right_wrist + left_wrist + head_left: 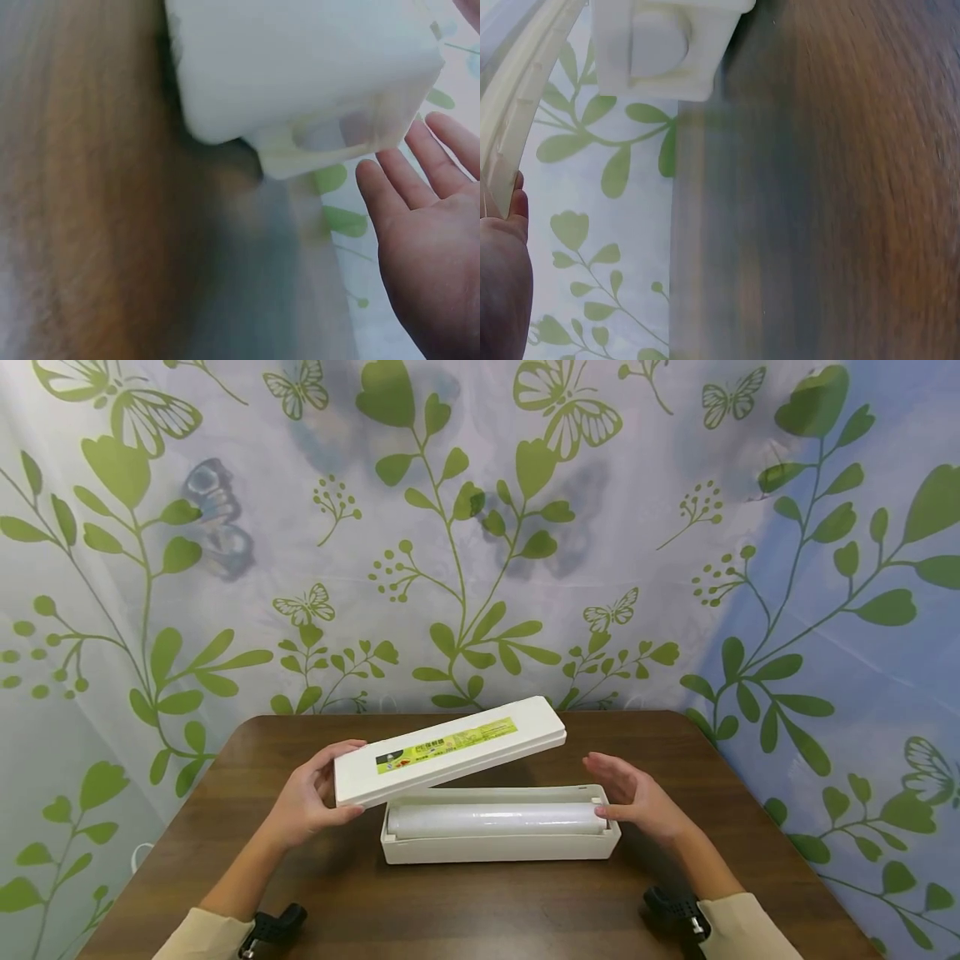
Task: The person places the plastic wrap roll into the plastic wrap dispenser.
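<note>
A long white lid with a green and yellow label is held by its left end in my left hand, tilted with its right end higher. Below it a white box rests on the table, a roll of clear film lying inside. At the box's right end is my right hand, fingers spread and holding nothing; whether the thumb touches the box, I cannot tell. The left wrist view shows the left hand at the lid's edge. In the right wrist view the palm faces up beside the box.
The brown wooden table extends around the box. Behind it hangs a pale curtain with green leaves and butterflies. Black straps with small devices sit on both wrists, close above the table's front area.
</note>
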`<act>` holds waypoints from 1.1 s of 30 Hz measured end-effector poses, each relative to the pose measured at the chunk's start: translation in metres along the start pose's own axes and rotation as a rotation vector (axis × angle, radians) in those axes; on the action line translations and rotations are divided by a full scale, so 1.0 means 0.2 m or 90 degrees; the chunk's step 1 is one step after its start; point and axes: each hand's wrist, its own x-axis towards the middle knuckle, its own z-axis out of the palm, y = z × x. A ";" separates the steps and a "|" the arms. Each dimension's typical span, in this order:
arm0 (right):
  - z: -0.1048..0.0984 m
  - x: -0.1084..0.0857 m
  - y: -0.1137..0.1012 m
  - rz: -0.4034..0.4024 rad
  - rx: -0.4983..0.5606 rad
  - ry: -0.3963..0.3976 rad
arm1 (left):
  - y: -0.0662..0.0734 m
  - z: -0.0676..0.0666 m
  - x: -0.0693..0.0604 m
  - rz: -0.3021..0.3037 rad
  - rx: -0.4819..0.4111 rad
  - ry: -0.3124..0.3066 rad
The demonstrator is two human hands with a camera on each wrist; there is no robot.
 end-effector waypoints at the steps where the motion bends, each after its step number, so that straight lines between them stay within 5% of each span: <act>1: 0.00 0.01 -0.01 -0.001 -0.003 0.004 | 0.01 0.01 0.00 0.002 -0.003 -0.001; 12: 0.00 0.11 -0.07 -0.048 -0.036 0.033 | 0.04 0.04 0.01 0.019 -0.011 -0.009; 24: 0.05 0.22 -0.15 -0.037 -0.041 0.027 | 0.07 0.08 0.00 0.002 -0.017 -0.019; 33: 0.05 0.26 -0.17 -0.048 0.021 0.004 | 0.08 0.13 0.00 0.030 -0.032 -0.034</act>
